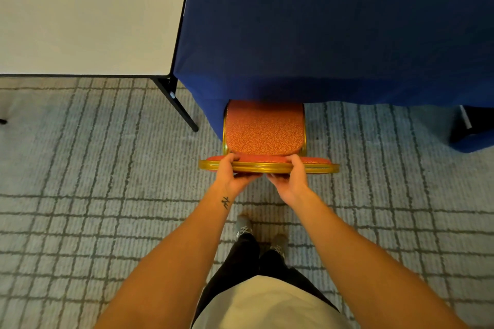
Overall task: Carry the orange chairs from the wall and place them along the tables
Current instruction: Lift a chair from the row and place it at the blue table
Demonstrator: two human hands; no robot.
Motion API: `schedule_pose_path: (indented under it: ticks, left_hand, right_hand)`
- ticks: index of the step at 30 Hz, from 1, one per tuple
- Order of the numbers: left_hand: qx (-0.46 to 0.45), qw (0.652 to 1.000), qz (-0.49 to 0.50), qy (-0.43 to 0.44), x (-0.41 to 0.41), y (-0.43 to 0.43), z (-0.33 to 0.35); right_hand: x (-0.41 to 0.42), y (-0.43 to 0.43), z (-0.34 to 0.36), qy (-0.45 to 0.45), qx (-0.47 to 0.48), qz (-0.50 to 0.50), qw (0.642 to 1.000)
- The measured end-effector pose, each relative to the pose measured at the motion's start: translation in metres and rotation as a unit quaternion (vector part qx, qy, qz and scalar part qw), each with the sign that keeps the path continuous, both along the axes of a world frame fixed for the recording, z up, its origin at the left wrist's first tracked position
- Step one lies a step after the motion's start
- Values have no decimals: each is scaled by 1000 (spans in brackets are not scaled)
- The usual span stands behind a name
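At the gold top rail [267,167] of the orange chair [264,131], our left hand [231,169] and right hand [292,176] grip side by side, fingers curled round the frame. Its seat is tucked partly under the blue-draped tabletop [320,35], front edge hidden by the cloth. A bare white tabletop [88,21] adjoins on the left, above grid-patterned carpet [107,168].

One orange chair [264,128]; two tables, a white table [85,21] at left and a blue-draped table [334,35] at right; two hands, left hand [230,171] and right hand [291,176], both gripping the chair; two shoes [243,226] nearest.
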State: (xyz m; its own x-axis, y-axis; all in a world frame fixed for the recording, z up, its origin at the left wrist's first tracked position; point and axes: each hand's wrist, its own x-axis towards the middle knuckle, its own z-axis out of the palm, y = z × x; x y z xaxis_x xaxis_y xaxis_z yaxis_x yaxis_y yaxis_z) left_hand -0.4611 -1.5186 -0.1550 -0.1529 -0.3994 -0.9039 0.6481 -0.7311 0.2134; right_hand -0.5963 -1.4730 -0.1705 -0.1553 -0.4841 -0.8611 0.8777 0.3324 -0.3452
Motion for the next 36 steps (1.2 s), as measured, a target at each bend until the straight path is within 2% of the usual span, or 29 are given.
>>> schedule_pose_path:
  ticks: [5, 18, 36]
  left_hand:
    - [-9, 1000, 2, -4, -7, -33, -1]
    - [-63, 997, -37, 2, -39, -157, -11]
    - [-78, 996, -51, -4, -66, -291, -21]
  right_hand:
    - [-8, -29, -7, 14, -9, 28, 999]
    - [-46, -154, -17, 52, -45, 23, 997]
    - [-68, -286, -27, 80, -35, 3, 996]
